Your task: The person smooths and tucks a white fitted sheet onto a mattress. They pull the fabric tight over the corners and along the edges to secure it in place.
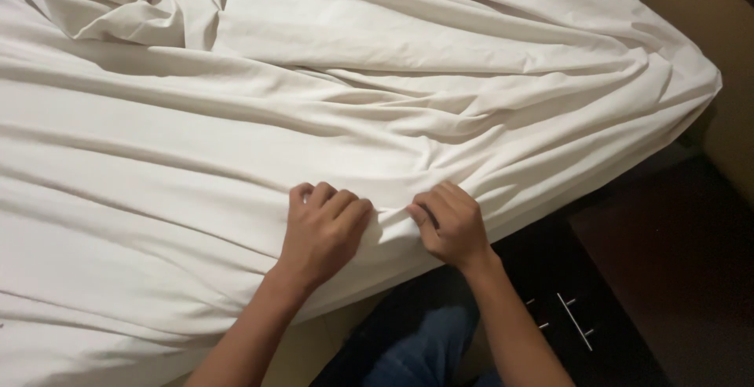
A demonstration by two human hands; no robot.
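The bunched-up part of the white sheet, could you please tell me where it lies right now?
In the head view, the bunched-up part sits at the top left of the white sheet, far from the left hand and right hand gripping its near edge.

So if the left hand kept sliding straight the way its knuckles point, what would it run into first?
Probably only more of the wrinkled white bed sheet. The left hand, clenched on the sheet, points up the bed; the first thing ahead is a long raised fold, though its height is hard to judge.

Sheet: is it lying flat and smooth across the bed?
No, the white sheet is heavily wrinkled, with folds fanning out from where the left hand and right hand bunch it.
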